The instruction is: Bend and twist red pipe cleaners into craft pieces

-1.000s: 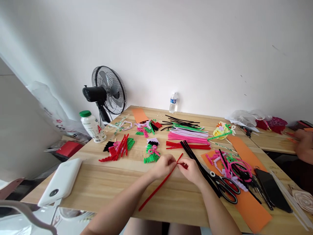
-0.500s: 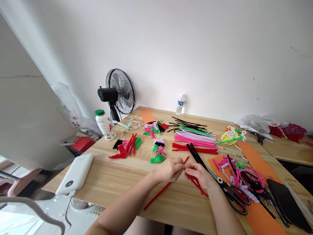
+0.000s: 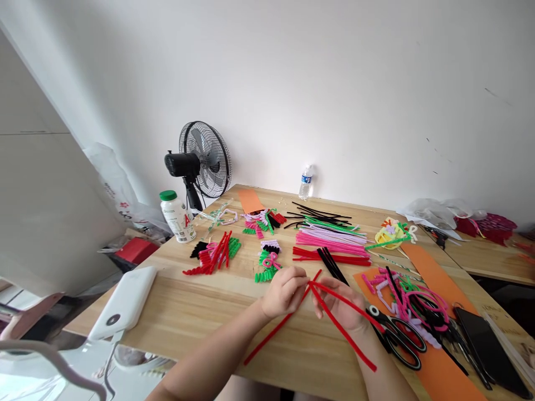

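**Red pipe cleaners pinched together at mid-desk**

While both forearms reach in from the bottom edge of the head view, the left hand and the right hand meet just above the desk, fingers closed on red pipe cleaners. The left hand pinches the point where the strands cross, near the middle of the front half of the desk; from that pinch one long strand trails down and left toward the near edge, and two more fan out to the right across the right hand's palm and fingers. The right hand sits partly under them, fingers loosely curled, seemingly steadying the free ends so the joint can be held tight.

Supplies lie within arm's reach, apparently sorted by colour and stage: straight pink, green, black and red stems in a stack beyond the hands, and small coiled pieces in heaps to the left. Black-handled scissors rest just right of the right hand on an orange paper strip, beside a tangle of pink and black offcuts. A white power bank lies at the left corner, a fan and white bottle stand beyond, and a water bottle is by the wall.
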A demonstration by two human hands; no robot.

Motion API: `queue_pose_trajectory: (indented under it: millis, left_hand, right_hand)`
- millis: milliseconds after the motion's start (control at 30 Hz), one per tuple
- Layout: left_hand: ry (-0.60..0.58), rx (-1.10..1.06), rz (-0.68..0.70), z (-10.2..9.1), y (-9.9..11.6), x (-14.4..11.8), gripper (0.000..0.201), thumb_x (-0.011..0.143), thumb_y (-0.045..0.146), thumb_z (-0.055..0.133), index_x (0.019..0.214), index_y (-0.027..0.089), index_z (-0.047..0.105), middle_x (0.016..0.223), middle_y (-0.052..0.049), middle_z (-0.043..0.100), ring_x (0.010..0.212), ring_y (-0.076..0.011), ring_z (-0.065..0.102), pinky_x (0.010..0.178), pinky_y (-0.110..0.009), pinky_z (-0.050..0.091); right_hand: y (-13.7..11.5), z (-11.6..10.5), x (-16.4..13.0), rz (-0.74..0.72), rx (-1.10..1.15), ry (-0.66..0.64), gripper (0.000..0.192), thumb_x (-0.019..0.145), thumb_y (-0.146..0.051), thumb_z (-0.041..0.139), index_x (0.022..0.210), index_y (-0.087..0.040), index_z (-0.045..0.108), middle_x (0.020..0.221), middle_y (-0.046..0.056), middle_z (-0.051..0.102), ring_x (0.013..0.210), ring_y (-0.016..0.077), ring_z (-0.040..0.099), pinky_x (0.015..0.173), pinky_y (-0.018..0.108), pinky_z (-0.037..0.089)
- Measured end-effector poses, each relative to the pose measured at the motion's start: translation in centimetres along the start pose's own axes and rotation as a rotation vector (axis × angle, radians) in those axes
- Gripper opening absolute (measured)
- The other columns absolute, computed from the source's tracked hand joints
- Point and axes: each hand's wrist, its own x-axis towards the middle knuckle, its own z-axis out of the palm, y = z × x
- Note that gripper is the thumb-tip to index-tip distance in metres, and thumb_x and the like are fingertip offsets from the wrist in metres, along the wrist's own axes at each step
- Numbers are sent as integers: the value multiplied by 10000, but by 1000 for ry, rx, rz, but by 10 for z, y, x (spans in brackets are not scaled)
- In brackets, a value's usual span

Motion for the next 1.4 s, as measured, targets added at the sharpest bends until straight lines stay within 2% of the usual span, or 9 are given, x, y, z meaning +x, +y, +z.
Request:
queue_pose_trajectory:
  millis: [367,533,667,733,833,933,1033,1233,1400]
  left_hand:
    - [-382,60,-43,5,-6,1,148,793,193,435,804,167,581,809,-96,603,699,-176,549,627,-321,425]
    - [-399,-448,-777,11,-1,6,113,675,239,491,587,184,446,522,9,454,456,-108,415,454,-239,338]
    - [-597,-1041,-1296,15,-3,9,164,661,288,444,556,208,347,402,96,227,307,-57,166,336,-210,184]
    - [-541,-1018,-1236,15,-2,10,127,674,284,470,616,191,406,443,84,301,328,-63,243,351,-205,229]
    - [-369,-585,-828,12,1,10,99,736,252,507,771,160,512,652,-4,508,544,-109,479,499,-226,382]
    - [-417,-170,-416,8,4,8,130,825,218,435,833,156,550,799,-61,554,687,-141,525,625,-259,416]
    - [-496,15,-245,6,4,7,177,867,245,400,907,149,543,830,-76,563,677,-151,533,621,-270,421]
    - [-524,137,-107,7,1,5,224,906,225,329,899,158,542,824,-81,564,707,-167,540,672,-304,432]
    - [-415,-99,-506,16,5,5,179,864,277,389,767,172,497,736,-49,522,657,-159,511,633,-290,415]
  right_hand:
    - [14,0,14,-117,-340,168,199,759,-367,662,763,-176,605,501,-31,536,413,113,494,423,242,394]
    - [10,1,10,-261,-751,224,163,768,-347,647,743,-186,639,618,7,577,493,122,496,463,248,400]
    - [7,3,8,-322,-878,173,133,761,-318,652,735,-188,658,705,37,611,560,135,514,509,255,404]
    - [8,2,10,-255,-773,220,169,769,-346,638,736,-179,642,590,2,556,475,109,460,446,238,358]
    - [10,-4,15,-102,-554,276,246,752,-402,646,698,-166,605,457,-53,451,376,79,378,383,217,286]
    - [10,-8,17,41,-357,264,299,697,-425,697,654,-152,584,457,-55,463,344,54,339,357,205,246]
    - [7,-8,17,117,-218,243,324,658,-425,732,640,-141,579,452,-58,452,344,38,316,351,194,220]
    - [6,-7,17,223,-103,251,347,619,-422,760,639,-146,552,523,-46,487,353,21,296,343,181,171]
    - [9,-10,16,59,-408,269,326,725,-463,662,654,-155,583,455,-47,452,364,60,336,369,208,255]
